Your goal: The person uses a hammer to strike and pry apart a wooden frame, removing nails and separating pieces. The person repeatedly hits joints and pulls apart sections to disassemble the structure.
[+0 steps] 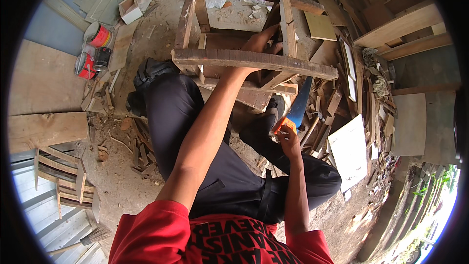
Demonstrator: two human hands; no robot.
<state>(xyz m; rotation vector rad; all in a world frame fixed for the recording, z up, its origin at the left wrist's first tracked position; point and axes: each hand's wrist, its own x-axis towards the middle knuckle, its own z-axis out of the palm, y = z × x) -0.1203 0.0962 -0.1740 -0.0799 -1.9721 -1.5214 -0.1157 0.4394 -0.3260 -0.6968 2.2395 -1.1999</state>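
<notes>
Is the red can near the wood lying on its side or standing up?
Lying on its side. The red can shows its round end facing sideways, on the ground beside the other cans.

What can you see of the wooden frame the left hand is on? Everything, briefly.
The wooden frame is an unfinished, chair-like piece of rough brown planks and slats: a thick weathered rail across the front, two uprights running back to a curved rail, and thinner cross slats inside. It stands on the dusty, scrap-strewn ground in front of the seated person's knees. The left hand reaches over the front rail and grips an inner slat. The right hand is apart from it, lower right.
</notes>
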